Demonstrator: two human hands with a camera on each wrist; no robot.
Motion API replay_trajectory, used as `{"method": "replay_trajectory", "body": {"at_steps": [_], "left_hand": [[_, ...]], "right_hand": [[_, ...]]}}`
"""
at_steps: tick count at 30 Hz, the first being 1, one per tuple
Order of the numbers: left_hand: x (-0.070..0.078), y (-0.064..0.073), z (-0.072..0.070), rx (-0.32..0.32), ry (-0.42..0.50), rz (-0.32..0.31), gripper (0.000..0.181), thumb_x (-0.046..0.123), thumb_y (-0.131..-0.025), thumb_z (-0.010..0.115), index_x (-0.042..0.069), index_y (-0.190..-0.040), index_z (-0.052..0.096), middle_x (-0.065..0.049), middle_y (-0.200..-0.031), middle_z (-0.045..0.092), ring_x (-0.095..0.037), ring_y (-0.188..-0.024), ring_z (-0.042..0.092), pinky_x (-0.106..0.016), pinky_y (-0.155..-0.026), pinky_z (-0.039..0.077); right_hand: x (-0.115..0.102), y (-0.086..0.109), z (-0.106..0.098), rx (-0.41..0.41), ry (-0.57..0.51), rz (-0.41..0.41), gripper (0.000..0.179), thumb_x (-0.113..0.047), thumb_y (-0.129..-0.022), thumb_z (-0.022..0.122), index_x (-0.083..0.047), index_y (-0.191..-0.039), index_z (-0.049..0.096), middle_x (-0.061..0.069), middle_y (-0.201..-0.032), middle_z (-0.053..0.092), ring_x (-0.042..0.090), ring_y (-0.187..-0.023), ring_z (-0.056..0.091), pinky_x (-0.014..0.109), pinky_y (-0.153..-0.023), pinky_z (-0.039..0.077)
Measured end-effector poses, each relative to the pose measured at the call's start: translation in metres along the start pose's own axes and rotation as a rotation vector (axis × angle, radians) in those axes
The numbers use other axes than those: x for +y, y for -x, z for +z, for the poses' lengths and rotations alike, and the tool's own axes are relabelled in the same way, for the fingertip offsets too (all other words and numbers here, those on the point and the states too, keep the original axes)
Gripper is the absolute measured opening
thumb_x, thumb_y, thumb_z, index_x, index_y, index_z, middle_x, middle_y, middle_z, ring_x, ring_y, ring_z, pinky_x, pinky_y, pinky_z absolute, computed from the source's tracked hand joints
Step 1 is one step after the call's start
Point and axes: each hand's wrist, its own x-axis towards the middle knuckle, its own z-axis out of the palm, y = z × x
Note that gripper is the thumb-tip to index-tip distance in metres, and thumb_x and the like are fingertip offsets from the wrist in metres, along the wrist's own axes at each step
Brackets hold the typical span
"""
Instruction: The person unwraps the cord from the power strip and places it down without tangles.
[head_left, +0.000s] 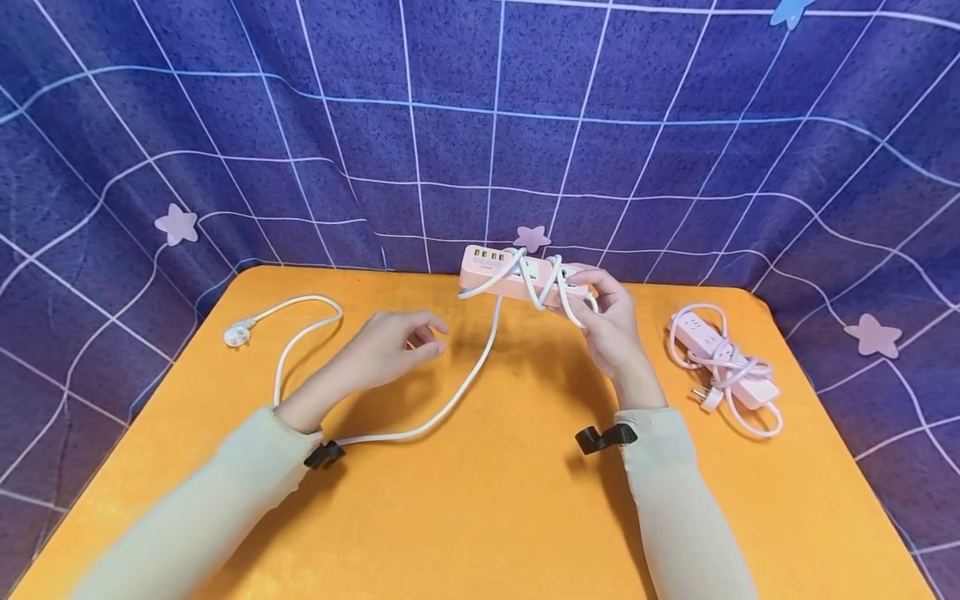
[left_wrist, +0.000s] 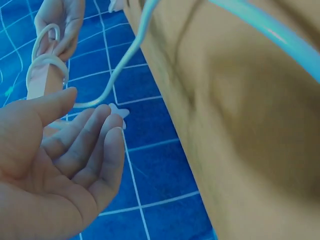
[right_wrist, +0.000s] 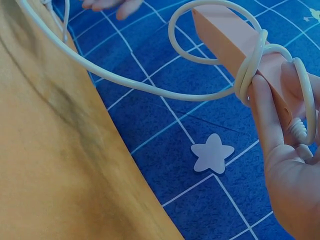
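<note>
My right hand [head_left: 617, 325] grips one end of a pink power strip [head_left: 491, 271], held up over the back of the table. A white cord [head_left: 457, 392] loops several times around the strip, then hangs from it and runs left across the table. At the cord's far end lies a white plug [head_left: 237, 333]. To the left of the strip my left hand [head_left: 393, 346] hovers with loosely bent fingers and nothing in them. The left wrist view shows that hand's palm [left_wrist: 55, 195] and the bent fingers, apart from the cord. The right wrist view shows fingers around the strip's cord end [right_wrist: 297, 130].
A second pink power strip [head_left: 697, 333], with its own pale pink cord wound round it, lies on the right of the orange table [head_left: 480, 517]. A blue grid-patterned curtain [head_left: 450, 150] with stars closes off the back and sides.
</note>
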Motion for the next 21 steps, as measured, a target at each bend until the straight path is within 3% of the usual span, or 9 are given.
{"method": "replay_trajectory", "body": {"at_steps": [15, 21], "left_hand": [[0.014, -0.03, 0.03, -0.006, 0.144, -0.14, 0.029, 0.031, -0.101, 0.073, 0.01, -0.121, 0.074, -0.001, -0.1, 0.078, -0.017, -0.088, 0.072, -0.037, -0.084, 0.058], [0.01, -0.036, 0.043, -0.009, 0.192, -0.175, 0.029, 0.029, -0.102, 0.072, 0.008, -0.122, 0.073, -0.006, -0.104, 0.079, -0.017, -0.087, 0.074, -0.037, -0.084, 0.059]], "right_hand": [[-0.001, -0.001, 0.0, -0.012, -0.007, 0.004, 0.039, 0.023, -0.094, 0.056, -0.011, -0.102, 0.074, 0.007, -0.127, 0.063, 0.019, -0.098, 0.071, 0.037, -0.084, 0.064], [0.0, 0.0, 0.0, -0.006, -0.005, 0.006, 0.041, 0.024, -0.093, 0.054, -0.011, -0.101, 0.074, 0.006, -0.127, 0.063, 0.019, -0.1, 0.071, 0.038, -0.085, 0.064]]}}
